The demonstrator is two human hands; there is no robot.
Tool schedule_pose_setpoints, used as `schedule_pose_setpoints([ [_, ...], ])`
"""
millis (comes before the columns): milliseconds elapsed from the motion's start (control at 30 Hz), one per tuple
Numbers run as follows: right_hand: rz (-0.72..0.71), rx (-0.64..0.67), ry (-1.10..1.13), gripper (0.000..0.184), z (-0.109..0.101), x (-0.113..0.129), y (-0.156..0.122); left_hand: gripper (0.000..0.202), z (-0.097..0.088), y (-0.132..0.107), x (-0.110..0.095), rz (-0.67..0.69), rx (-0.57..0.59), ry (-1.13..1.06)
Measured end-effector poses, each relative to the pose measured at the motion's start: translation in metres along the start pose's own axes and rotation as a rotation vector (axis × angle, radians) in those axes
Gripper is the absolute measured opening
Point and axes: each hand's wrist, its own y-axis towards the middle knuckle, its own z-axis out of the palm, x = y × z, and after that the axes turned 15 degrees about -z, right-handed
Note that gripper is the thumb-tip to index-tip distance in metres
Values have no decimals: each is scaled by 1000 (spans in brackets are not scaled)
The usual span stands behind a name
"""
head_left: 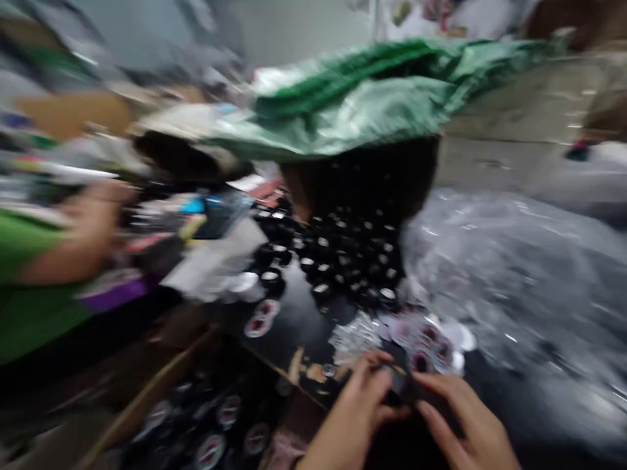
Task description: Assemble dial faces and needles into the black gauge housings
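Observation:
At the table's near edge, my left hand (365,395) is closed around a small black piece (399,384), blurred and partly hidden by the fingers. My right hand (463,418) meets it from the right, thumb and forefinger pinched at its edge. Just beyond the hands lie a heap of small clear plastic bits (356,336) and a pile of round printed discs (426,343), white with red and black. Many small round black pieces (343,261) with shiny tops spill from a dark open box (298,192) farther back.
Green plastic sheeting (362,111) drapes over the box. Clear plastic bags (514,274) bulge at the right. Below left, a carton (147,385) holds black pieces with printed discs. Two discs (262,318) lie on the black tabletop (294,326). A co-worker's arm (73,241) is at left.

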Motion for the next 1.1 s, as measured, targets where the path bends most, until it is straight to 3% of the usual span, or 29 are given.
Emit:
schedule_pose_setpoints([
  [100, 202, 30, -99, 22, -15, -3, 2, 38, -7, 8, -1, -22, -180, -16],
  [200, 358, 111, -184, 19, -19, -13, 1, 41, -14, 18, 3, -53, -216, -32],
  [400, 395, 383, -351, 46, -3, -15, 22, 45, -12, 16, 6, -126, -162, -81],
  [500, 386, 423, -401, 37, 3, -17, 31, 44, -14, 17, 3, -147, -169, -120],
  [633, 434, 327, -300, 29, 3, -22, 29, 48, -19, 16, 2, -177, -178, -135],
  [767, 574, 75, -33, 15, 1, -27, 24, 51, -20, 12, 3, -206, -186, -133],
  [900, 647, -137, 270, 16, 0, -25, 24, 49, -17, 11, 4, -201, -162, -143],
  [1100, 709, -190, 497, 21, 3, -13, 26, 37, -6, 14, 1, -162, -104, -187],
])
